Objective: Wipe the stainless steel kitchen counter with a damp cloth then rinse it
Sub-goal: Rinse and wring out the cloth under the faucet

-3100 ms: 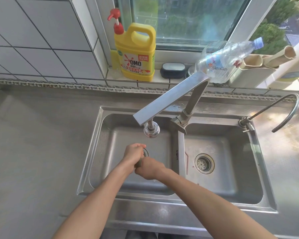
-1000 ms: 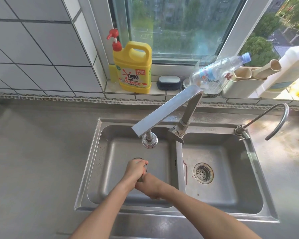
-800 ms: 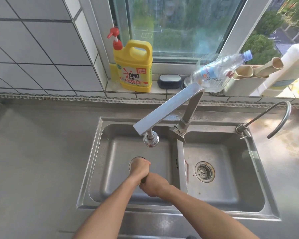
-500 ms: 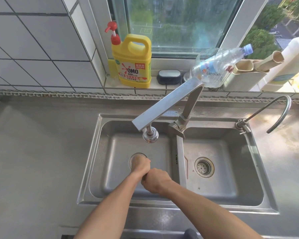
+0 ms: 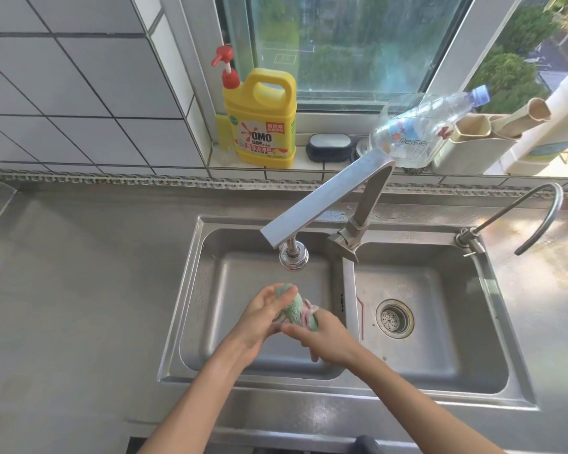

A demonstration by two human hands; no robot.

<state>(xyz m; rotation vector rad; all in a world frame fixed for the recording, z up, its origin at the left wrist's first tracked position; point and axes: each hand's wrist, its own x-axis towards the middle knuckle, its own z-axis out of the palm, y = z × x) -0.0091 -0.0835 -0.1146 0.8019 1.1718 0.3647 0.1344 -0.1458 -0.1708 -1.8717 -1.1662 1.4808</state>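
To our left the stainless steel surface (image 5: 79, 290) lies bare and dull, so we judge the wiping to be behind us and the rinse to be the step in hand. Over the left basin (image 5: 207, 322) of the double sink, our left hand (image 5: 259, 317) curls round the upper end of the green cloth (image 5: 294, 308), fingers closed on it, with the bunched tip poking out above the thumb. The cloth is twisted into a roll between both hands, directly below the faucet head (image 5: 293, 255); we cannot tell whether water is running, since no stream shows. Our right hand (image 5: 322, 337) grips the lower end, where a pinkish edge of the cloth (image 5: 307, 311) shows against the knuckles. To do this well we would keep the roll low inside the basin so drips fall there and not on the wiped surface, wring by turning the hands in opposite directions, then loosen the twist, wet the cloth again and repeat until the water squeezed out looks clear. Further right, the second basin with its drain strainer (image 5: 394, 319) is unused, and the slim curved tap (image 5: 535, 217) stands clear of our work.
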